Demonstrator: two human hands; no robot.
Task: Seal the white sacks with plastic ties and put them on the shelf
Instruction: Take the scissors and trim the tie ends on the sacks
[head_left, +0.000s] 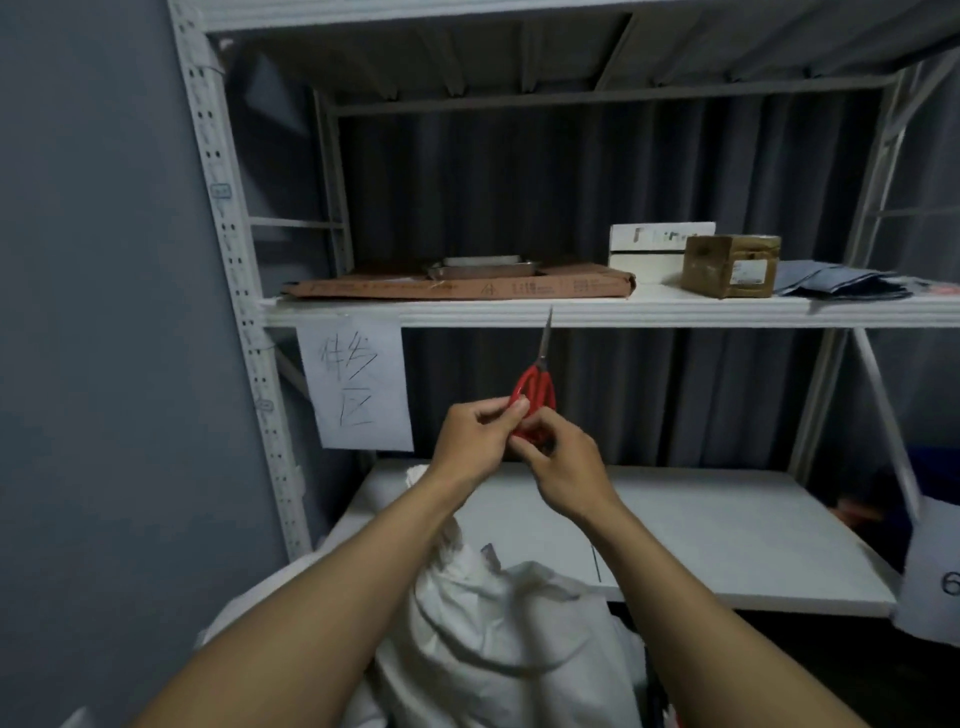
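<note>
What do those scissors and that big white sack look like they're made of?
The scissors: the blades look like bare grey metal with a dull shine, and the red handles look like smooth plastic, slightly glossy. The white sack: soft, matte and creased, so probably woven plastic or cloth; the weave is too blurred to tell.

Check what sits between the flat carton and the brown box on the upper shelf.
Head view: a white box sits between the flat carton and the brown box, toward the back; the shelf board in front is bare.

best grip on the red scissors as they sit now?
Take the red scissors by the handle loops, coming from below. The shut blades point up toward the shelf edge, and both hands, left hand and right hand, already hold the loops.
</note>
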